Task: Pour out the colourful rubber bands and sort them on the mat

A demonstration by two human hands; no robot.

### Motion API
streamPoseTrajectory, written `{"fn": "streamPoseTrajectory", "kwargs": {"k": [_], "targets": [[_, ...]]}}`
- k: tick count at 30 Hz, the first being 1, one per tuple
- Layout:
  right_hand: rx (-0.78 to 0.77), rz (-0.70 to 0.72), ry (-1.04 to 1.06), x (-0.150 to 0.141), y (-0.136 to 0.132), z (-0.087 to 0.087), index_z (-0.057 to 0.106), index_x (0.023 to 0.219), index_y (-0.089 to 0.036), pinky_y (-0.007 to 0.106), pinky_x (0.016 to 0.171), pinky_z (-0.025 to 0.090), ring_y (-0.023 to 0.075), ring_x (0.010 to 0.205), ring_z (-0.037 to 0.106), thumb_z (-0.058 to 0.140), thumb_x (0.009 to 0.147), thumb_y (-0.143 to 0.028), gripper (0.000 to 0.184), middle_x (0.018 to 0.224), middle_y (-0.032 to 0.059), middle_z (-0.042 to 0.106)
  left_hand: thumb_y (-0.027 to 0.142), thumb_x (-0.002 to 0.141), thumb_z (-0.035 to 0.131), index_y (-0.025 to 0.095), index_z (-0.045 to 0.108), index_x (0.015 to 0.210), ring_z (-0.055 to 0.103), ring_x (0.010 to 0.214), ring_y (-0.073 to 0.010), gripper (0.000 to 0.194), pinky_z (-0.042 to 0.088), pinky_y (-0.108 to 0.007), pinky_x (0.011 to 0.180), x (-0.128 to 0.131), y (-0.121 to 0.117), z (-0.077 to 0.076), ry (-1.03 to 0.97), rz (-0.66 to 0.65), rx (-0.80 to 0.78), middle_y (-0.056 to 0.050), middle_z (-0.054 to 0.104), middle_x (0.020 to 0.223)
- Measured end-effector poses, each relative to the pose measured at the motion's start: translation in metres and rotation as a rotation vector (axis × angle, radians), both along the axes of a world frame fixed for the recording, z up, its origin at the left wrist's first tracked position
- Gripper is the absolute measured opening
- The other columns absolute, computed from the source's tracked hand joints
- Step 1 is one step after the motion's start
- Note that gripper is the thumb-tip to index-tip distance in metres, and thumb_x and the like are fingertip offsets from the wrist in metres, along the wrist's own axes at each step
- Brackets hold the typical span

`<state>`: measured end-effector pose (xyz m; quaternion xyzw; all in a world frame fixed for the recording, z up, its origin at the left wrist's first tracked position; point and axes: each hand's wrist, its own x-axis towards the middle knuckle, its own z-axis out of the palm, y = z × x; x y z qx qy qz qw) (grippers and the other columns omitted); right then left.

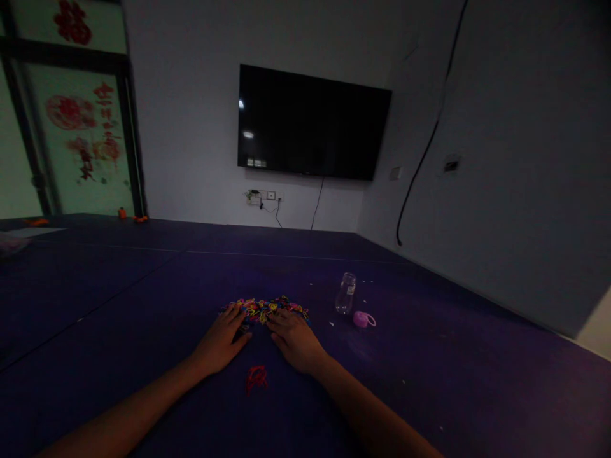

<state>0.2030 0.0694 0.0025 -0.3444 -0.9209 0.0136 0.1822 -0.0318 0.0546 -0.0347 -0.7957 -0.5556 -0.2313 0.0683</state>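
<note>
A spread-out pile of small multicoloured bands (260, 310), which look like rubber bands, lies on the dark blue-purple surface (191, 420). My left hand (223, 340) rests palm down at the pile's left part, fingers stretched onto it. On the right part lies my right hand (293, 337), also flat with its fingers over the bands. Between my forearms, nearer to me, sits a small separate cluster of red bands (256, 378). To the right of the pile stands a clear bottle (345, 294) without a cap. Beside its base is a pink cap with a loop (361, 319).
Small white scraps (331, 324) dot the surface around the bottle. A wall-mounted television (312, 124) hangs at the back, with sockets and cables (267, 196) below it. At the far left is a glass door (81, 140) with red decorations, and small orange objects (122, 213) lie near it.
</note>
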Motion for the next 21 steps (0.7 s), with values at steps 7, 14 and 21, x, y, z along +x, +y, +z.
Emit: {"fn": "streamPoseTrajectory", "kwargs": {"k": [7,14,21], "targets": [[0.06,-0.115,0.08,-0.002,-0.006,0.005,0.058,0.122,-0.022,0.039,0.105,0.028,0.0212,0.123,0.044,0.038,0.09,-0.019,0.038,0.131,0.0052,0.054,0.047,0.092,0.039,0.02,0.04,0.137,0.027,0.135,-0.0307,0.053,0.028,-0.053,0.107,0.005,-0.006,0.006,-0.022,0.023,0.037,-0.012,0.038,0.145],[-0.009,-0.48,0.177,0.006,0.0,0.007,0.069,0.098,-0.022,0.032,0.091,0.037,0.022,0.102,0.056,0.039,0.077,-0.003,0.041,0.108,0.0051,0.066,0.047,0.092,0.039,0.021,0.047,0.133,0.028,0.135,-0.0304,0.049,0.024,-0.054,0.108,0.016,-0.02,0.019,0.081,-0.08,0.019,-0.01,0.039,0.145],[-0.034,-0.579,0.085,0.008,-0.001,0.006,0.071,0.091,-0.021,0.033,0.085,0.036,0.0247,0.102,0.055,0.044,0.08,-0.006,0.033,0.1,0.0092,0.067,0.047,0.093,0.04,0.023,0.05,0.13,0.031,0.134,-0.0285,0.045,0.024,-0.053,0.109,0.019,-0.026,0.026,0.075,-0.132,0.012,-0.007,0.044,0.141]]}}
